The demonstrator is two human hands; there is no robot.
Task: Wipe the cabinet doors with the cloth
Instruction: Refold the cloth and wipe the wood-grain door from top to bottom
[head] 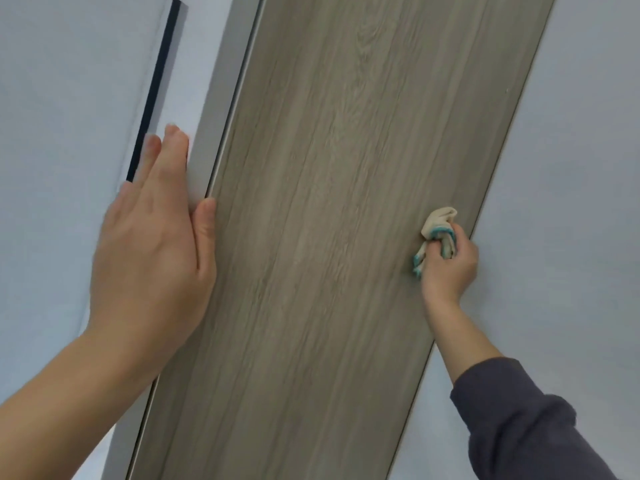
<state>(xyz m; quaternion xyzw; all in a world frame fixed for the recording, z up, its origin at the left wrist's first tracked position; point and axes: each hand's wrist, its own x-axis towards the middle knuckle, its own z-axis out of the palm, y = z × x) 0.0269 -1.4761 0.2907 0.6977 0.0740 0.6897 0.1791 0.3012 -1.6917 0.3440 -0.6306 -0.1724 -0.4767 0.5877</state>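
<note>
Fingers of the right hand (448, 261) curl round the bunched cream cloth with teal trim (437, 223), pressed near the right edge of the grey-brown wood-grain cabinet door (329, 202). Rest of the panel lies leftward, so I reckon that's where it goes next, toward the left hand (152, 251), fingers straight, flat on the left edge.

Pale grey walls (62, 98), evenly lit

The cabinet door (329, 202) is slanting through the middle. The left hand (152, 251) is resting along its left edge, fingertips overlapping a narrow slot (157, 81). The right hand (450, 263) is holding the cloth (437, 220) against the door near its right edge.
</note>
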